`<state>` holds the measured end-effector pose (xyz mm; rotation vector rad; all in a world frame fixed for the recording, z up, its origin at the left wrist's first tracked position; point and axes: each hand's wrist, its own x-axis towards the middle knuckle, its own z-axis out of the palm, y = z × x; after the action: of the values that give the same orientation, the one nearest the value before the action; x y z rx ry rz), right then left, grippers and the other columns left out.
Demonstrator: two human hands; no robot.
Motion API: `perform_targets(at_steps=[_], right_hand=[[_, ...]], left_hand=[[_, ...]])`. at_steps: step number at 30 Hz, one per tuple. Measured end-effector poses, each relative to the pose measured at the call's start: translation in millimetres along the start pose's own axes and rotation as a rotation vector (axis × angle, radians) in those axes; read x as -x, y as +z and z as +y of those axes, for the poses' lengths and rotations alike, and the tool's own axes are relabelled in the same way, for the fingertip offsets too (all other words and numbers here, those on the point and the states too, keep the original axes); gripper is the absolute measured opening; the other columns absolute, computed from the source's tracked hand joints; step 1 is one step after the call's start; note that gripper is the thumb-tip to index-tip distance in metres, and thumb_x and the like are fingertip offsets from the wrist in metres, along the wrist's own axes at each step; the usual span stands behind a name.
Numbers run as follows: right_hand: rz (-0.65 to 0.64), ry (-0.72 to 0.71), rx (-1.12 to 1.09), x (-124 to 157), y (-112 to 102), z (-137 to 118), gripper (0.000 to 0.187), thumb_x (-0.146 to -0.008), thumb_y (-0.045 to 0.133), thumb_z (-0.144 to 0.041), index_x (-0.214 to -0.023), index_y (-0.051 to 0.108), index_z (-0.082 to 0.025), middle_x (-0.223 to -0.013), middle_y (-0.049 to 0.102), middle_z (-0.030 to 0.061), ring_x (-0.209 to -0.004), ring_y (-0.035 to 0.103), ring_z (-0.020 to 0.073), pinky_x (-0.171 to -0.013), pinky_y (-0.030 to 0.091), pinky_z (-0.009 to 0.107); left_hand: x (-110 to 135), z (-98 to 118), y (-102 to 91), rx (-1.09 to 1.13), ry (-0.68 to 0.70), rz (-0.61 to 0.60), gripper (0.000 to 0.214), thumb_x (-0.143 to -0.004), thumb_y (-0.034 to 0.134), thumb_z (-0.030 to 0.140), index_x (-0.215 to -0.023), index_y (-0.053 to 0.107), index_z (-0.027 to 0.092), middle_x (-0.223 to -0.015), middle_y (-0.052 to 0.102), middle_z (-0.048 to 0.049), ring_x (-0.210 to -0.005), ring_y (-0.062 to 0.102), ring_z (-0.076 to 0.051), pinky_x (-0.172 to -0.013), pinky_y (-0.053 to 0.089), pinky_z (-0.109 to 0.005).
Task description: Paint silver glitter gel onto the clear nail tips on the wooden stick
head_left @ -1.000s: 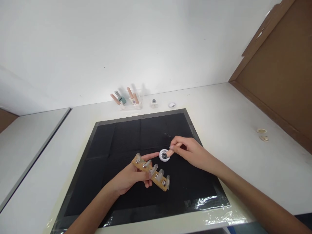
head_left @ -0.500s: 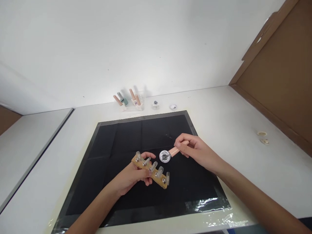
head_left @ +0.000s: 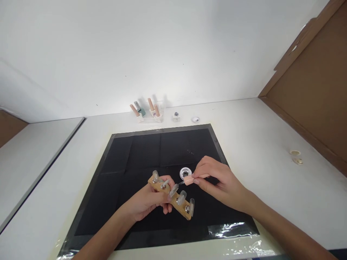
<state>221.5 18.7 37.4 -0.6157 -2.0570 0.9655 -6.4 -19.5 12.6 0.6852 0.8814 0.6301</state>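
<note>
My left hand (head_left: 151, 200) is closed round a narrow wooden nail-tip stand (head_left: 180, 208), which slants down to the right above the black mat. Several clear false nail tips (head_left: 181, 196) stick up from metal knobs along it. Between the fingers of my right hand (head_left: 217, 179) is a nail polish brush (head_left: 189, 180) with a pink handle. Its bristles touch, or nearly touch, the middle nail tip (head_left: 173, 190). Just behind the brush, a small round white dish (head_left: 185, 172) with silvery-grey stuff in it sits on the mat.
Under both hands lies the black mat (head_left: 141, 155), taped at its edges. Along the wall stand nail polish bottles (head_left: 141, 111) in and beside a clear tray, a small jar (head_left: 176, 116) and a white lid (head_left: 195, 119). Two small round pieces (head_left: 295, 152) lie at the right by a cardboard panel (head_left: 311, 83).
The brush has left the round dish and moved left and down to the middle nail tip. My left hand has shifted slightly right with the stand. The whole view has shifted a little.
</note>
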Motion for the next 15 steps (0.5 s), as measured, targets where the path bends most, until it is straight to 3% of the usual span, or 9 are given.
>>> perform_targets(at_steps=[7, 11, 15], right_hand=[[0.011, -0.135, 0.047, -1.3, 3.1, -7.1, 0.012, -0.09, 0.055, -0.011, -0.092, 0.063, -0.02, -0.076, 0.061, 0.0016, -0.071, 0.053, 0.0131, -0.06, 0.045, 0.025], [0.072, -0.078, 0.109, -2.1, 3.0, -6.4, 0.017, -0.086, 0.054, -0.006, -0.086, 0.064, -0.019, -0.073, 0.063, 0.0017, -0.068, 0.053, 0.0138, -0.058, 0.044, 0.026], [0.083, -0.072, -0.001, -2.3, 3.8, -8.7, 0.013, -0.087, 0.056, -0.008, -0.086, 0.062, -0.019, -0.071, 0.062, 0.0009, -0.068, 0.053, 0.013, -0.06, 0.045, 0.025]], left_hand=[[-0.8, -0.8, 2.6, -0.007, -0.017, 0.009, 0.028, -0.06, 0.08, 0.024, -0.071, 0.056, 0.015, -0.057, 0.064, 0.002, -0.046, 0.059, -0.008, -0.04, 0.044, -0.013], [-0.7, 0.2, 4.3, -0.025, -0.026, 0.031, 0.03, -0.059, 0.081, 0.025, -0.07, 0.056, 0.014, -0.056, 0.064, 0.0019, -0.045, 0.06, -0.008, -0.04, 0.045, -0.012], [-1.4, -0.3, 5.3, -0.034, -0.014, 0.025, 0.029, -0.059, 0.081, 0.024, -0.069, 0.056, 0.015, -0.055, 0.064, 0.0022, -0.045, 0.059, -0.008, -0.04, 0.046, -0.013]])
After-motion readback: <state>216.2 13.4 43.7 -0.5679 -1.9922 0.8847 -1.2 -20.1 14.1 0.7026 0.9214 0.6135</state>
